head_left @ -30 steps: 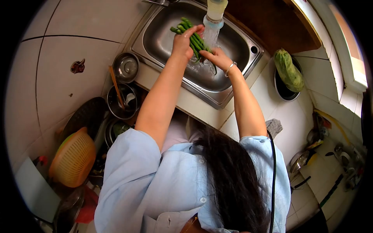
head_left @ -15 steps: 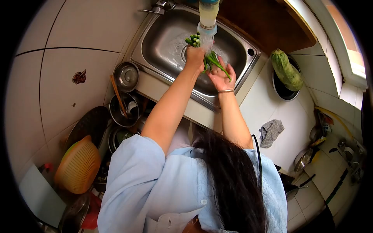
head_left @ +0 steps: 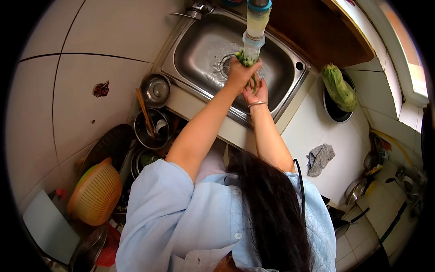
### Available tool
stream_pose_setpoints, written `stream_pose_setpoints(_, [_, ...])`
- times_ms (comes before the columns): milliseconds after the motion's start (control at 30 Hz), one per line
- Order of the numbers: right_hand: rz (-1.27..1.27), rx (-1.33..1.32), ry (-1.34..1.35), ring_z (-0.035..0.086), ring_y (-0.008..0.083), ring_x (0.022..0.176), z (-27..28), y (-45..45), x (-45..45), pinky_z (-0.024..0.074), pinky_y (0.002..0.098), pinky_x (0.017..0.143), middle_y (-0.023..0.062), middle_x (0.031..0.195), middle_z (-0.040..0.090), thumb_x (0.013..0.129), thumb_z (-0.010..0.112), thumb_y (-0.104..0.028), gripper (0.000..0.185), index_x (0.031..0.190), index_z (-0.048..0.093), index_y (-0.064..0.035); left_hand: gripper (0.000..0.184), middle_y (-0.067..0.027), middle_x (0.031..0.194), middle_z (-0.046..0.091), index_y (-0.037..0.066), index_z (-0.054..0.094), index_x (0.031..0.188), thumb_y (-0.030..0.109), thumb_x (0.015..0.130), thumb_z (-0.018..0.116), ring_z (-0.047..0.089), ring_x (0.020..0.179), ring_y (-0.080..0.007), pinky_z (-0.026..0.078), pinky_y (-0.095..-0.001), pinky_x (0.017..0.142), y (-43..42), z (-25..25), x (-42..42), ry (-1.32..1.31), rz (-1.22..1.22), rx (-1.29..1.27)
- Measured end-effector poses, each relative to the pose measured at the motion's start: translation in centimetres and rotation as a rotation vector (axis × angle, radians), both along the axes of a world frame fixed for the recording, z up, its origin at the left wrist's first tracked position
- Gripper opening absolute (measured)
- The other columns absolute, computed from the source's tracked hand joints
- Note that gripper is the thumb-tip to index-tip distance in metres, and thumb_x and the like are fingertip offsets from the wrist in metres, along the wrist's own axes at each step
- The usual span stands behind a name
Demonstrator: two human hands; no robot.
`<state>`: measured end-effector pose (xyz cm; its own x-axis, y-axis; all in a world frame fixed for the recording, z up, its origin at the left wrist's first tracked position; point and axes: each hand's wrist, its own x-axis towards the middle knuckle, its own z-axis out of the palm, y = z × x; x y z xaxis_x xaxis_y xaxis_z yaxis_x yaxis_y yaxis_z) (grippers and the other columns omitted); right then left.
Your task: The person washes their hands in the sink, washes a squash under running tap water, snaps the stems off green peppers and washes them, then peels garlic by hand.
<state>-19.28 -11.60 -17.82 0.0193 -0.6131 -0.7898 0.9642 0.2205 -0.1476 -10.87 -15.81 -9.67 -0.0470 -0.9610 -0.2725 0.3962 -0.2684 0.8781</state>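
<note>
A bunch of long green chili peppers (head_left: 246,60) is under running water over the sink. My left hand (head_left: 239,76) is closed around the bunch, its stem ends poking out above the fingers. Below it, my right hand (head_left: 257,92), with a silver bangle at the wrist, curls palm-up around the peppers' lower tips. Water falls from a faucet filter (head_left: 255,28) with a blue ring right above the bunch. Most of the peppers' length is hidden by my hands.
The metal sink (head_left: 190,54) surrounds my hands. On the right counter are a large green gourd (head_left: 339,88) in a dark bowl and a grey cloth (head_left: 321,159). At left stand a metal bowl (head_left: 155,89), a pot (head_left: 147,136) with chopsticks, and an orange colander (head_left: 96,192).
My right hand has drawn in from spread fingers to curl at the pepper tips. The peppers' stem ends are now directly in the water stream. The whole view has shifted slightly.
</note>
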Motion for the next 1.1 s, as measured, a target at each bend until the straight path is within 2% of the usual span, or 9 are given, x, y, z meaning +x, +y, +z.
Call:
stream_pose_setpoints(100, [-0.031, 0.097, 0.038, 0.050, 0.0252, 0.109, -0.6, 1.2, -1.2, 0.0384, 0.0431, 0.094, 0.0091, 0.121, 0.051, 0.094, 0.033, -0.040, 0.043, 0.119, 0.050, -0.0087, 0.022, -0.0035, 0.083, 0.064, 0.002, 0.062, 0.091, 0.008, 0.072, 0.073, 0.060, 0.072, -0.0119, 0.048, -0.0273, 0.062, 0.3, -0.6, -1.3, -0.191, -0.106, -0.019])
stream_pose_setpoints(233, [-0.015, -0.033, -0.042, 0.052, 0.0270, 0.104, -0.7, 0.0, -0.6, 0.0404, 0.0440, 0.094, 0.0111, 0.119, 0.051, 0.095, 0.033, -0.038, 0.043, 0.119, 0.050, -0.0062, 0.020, -0.0053, 0.079, 0.066, 0.000, 0.063, 0.086, 0.008, 0.071, 0.072, 0.061, 0.069, -0.0136, 0.048, -0.0283, 0.061, -0.7, -1.9, -0.1, -0.664, 0.065, -0.206])
stream_pose_setpoints(367, [-0.005, -0.062, -0.077, 0.052, 0.0291, 0.105, 1.7, -2.4, 1.4, 0.0433, 0.0435, 0.092, 0.0123, 0.117, 0.053, 0.096, 0.032, -0.032, 0.041, 0.120, 0.049, -0.0037, 0.022, -0.0062, 0.079, 0.065, -0.002, 0.063, 0.085, 0.010, 0.071, 0.073, 0.061, 0.068, -0.0138, 0.049, -0.0286, 0.062, -1.7, -1.3, 2.5, -0.260, 0.047, -0.252])
stream_pose_setpoints(500, [-0.022, -0.112, -0.065, 0.052, 0.0293, 0.106, -0.8, -2.0, 0.3, 0.0442, 0.0433, 0.092, 0.0127, 0.115, 0.054, 0.095, 0.035, -0.026, 0.037, 0.118, 0.049, -0.0013, 0.024, -0.0059, 0.082, 0.066, -0.001, 0.063, 0.088, 0.008, 0.069, 0.075, 0.061, 0.071, -0.0119, 0.049, -0.0276, 0.062, -1.1, -0.5, 1.1, -0.510, 0.015, -0.383])
stream_pose_setpoints(600, [-0.071, -0.031, -0.015, 0.052, 0.0285, 0.106, 0.4, -1.8, -0.3, 0.0453, 0.0425, 0.091, 0.0123, 0.114, 0.054, 0.092, 0.042, -0.022, 0.032, 0.115, 0.051, -0.0015, 0.025, -0.0047, 0.084, 0.066, 0.001, 0.064, 0.090, 0.008, 0.069, 0.074, 0.061, 0.073, -0.0120, 0.049, -0.0260, 0.064, -0.5, 0.5, 0.8, -0.341, 0.049, -0.148])
stream_pose_setpoints(767, [0.043, -0.004, 0.022, 0.053, 0.0243, 0.101, 2.2, -2.9, 2.4, 0.0446, 0.0411, 0.090, 0.0097, 0.108, 0.057, 0.087, 0.051, -0.020, 0.024, 0.106, 0.057, -0.0055, 0.024, -0.0066, 0.096, 0.065, -0.001, 0.061, 0.100, -0.002, 0.076, 0.065, 0.060, 0.084, -0.0118, 0.048, -0.0248, 0.074, -0.7, 2.9, 3.6, -0.238, 0.194, -0.259])
stream_pose_setpoints(867, [0.248, -0.074, 0.314, 0.054, 0.0229, 0.098, 3.0, -3.4, 4.2, 0.0422, 0.0396, 0.090, 0.0075, 0.102, 0.059, 0.087, 0.052, -0.021, 0.020, 0.099, 0.061, -0.0075, 0.022, -0.0072, 0.097, 0.066, -0.004, 0.063, 0.100, -0.001, 0.078, 0.064, 0.061, 0.085, -0.0112, 0.048, -0.0254, 0.076, -1.3, 2.3, 5.6, -0.177, 0.354, -0.277])
stream_pose_setpoints(1000, [0.523, -0.529, 1.017, 0.050, 0.0196, 0.111, 3.1, -4.5, 7.1, 0.0372, 0.0404, 0.093, 0.0083, 0.107, 0.061, 0.090, 0.047, -0.024, 0.031, 0.107, 0.062, -0.0028, 0.030, -0.0123, 0.107, 0.061, -0.006, 0.056, 0.108, -0.005, 0.078, 0.062, 0.059, 0.092, -0.0164, 0.047, -0.0274, 0.080, -1.7, 3.3, 9.5, -0.183, 0.516, -0.206])
stream_pose_setpoints(1100, [0.618, -0.662, 1.253, 0.046, 0.0244, 0.119, 5.1, -6.1, 9.4, 0.0255, 0.0493, 0.101, 0.0095, 0.118, 0.057, 0.091, 0.043, -0.024, 0.033, 0.113, 0.057, -0.0034, 0.028, -0.0066, 0.096, 0.061, -0.003, 0.057, 0.103, -0.006, 0.076, 0.061, 0.058, 0.083, -0.0138, 0.046, -0.0253, 0.074, -2.8, 3.8, 12.8, -0.117, 0.548, -0.189])
